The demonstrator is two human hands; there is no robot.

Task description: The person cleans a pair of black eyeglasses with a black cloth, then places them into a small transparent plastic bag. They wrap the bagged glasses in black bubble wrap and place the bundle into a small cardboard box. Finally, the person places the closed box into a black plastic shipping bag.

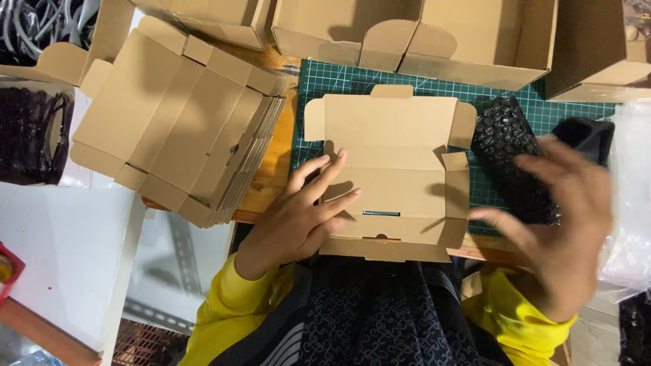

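Observation:
A half-folded brown cardboard box (390,139) lies open on the green cutting mat (339,85), lid flap spread away from me. My left hand (298,220) rests flat on the box's left side, fingers spread over its folded wall. My right hand (566,224) is blurred, fingers apart, over a black bubble-wrapped packet (505,139) just right of the box; whether it touches the packet is unclear. A black object (586,135) sits behind the fingers.
A stack of flat unfolded cardboard blanks (173,112) lies to the left on the wooden table. Open cardboard boxes (475,37) line the far edge. A clear plastic bag (630,203) is at the right, a black bundle (30,135) at the far left.

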